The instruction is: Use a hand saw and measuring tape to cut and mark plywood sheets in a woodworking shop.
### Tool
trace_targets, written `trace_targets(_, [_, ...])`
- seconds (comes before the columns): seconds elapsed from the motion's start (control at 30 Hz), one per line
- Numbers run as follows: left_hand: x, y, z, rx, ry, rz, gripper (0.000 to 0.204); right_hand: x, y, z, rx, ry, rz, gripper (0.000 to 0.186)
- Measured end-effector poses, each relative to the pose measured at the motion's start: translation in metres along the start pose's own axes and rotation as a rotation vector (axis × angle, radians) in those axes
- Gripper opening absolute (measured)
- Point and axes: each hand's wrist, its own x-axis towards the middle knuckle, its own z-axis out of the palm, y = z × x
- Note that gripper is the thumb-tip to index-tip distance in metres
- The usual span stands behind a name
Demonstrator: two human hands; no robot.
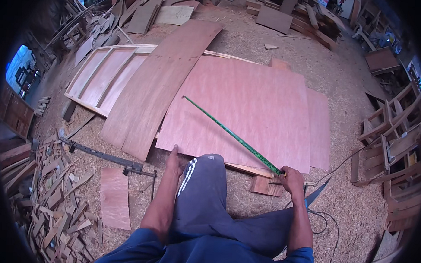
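My right hand is closed on a tape measure; its green blade stretches diagonally up-left across a pink plywood sheet. My left hand holds the sheet's near edge, thumb on top, other fingers partly hidden. Another pink sheet shows at the right. A darker long board slants across a framed panel at the left. My bent knee is between my hands. A short wood block lies under the near edge, and a blue handsaw lies right of my right hand.
A long metal bar clamp and small panel lie on the shaving-strewn floor at left, beside scrap wood. Wooden frames stand at right, a cable runs nearby, and stacked boards sit at the back.
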Motion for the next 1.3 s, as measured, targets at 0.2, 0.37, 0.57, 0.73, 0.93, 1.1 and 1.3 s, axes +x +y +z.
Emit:
trace_targets(0.2, [0.017,-0.004,0.028,0.046,-0.099,0.012,0.067,-0.012,0.028,-0.015,0.032,0.015,0.078,0.024])
trace_targets(0.37, [0.006,-0.022,0.013,0.184,-0.052,0.071,0.059,-0.016,0.035,-0.011,0.118,0.056,0.067,0.027])
trace_targets(0.57, [-0.011,-0.05,-0.053,0.286,-0.026,-0.062,0.061,0.006,0.021,0.0,0.069,0.06,0.153,0.026])
trace_targets(0.73, [-0.042,-0.055,-0.115,0.255,-0.047,-0.056,0.058,0.047,-0.008,0.003,0.04,0.051,0.121,0.023])
trace_targets(0.93, [-0.063,-0.054,-0.164,0.221,-0.063,-0.025,0.056,0.114,-0.047,0.001,-0.057,0.054,0.159,0.023])
trace_targets(1.1, [-0.069,-0.054,-0.19,0.213,-0.06,-0.031,0.051,0.166,-0.074,-0.001,-0.179,0.096,0.099,0.022])
trace_targets(1.3, [-0.078,-0.042,-0.207,0.301,-0.034,-0.177,0.05,0.208,-0.097,-0.003,-0.267,0.11,0.059,0.023])
